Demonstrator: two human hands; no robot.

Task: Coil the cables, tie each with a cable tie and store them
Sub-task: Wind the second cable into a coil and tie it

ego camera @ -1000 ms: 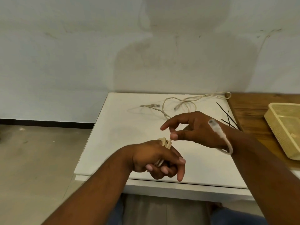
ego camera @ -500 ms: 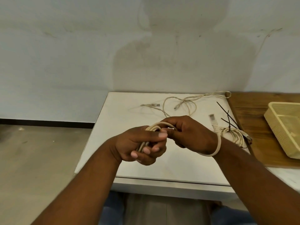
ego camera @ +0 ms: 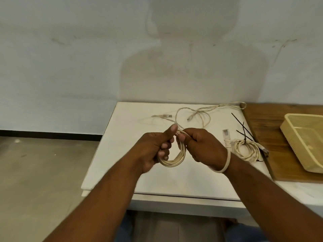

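Item: cable coil (ego camera: 176, 158), pale, several loops, held in the air above the middle of the white table (ego camera: 122, 172). The left hand (ego camera: 152, 151) grips its left side with fingers curled through the loops and thumb raised at the top. The right hand (ego camera: 204, 149) pinches the top strands, and the free end (ego camera: 226, 137) (plug upward) trails round that wrist. Step in hand, by judgement: finishing the coil. To do it well, lay the remaining length in a loop matching the others, then clamp all strands with the left hand so nothing springs before a tie goes on. Nearby: black cable ties (ego camera: 243, 128) and a tied coil (ego camera: 246, 149) at the table's right edge, a loose cable (ego camera: 192, 116) along its far edge, and a basket (ego camera: 304, 142) on the wooden counter (ego camera: 272, 154).
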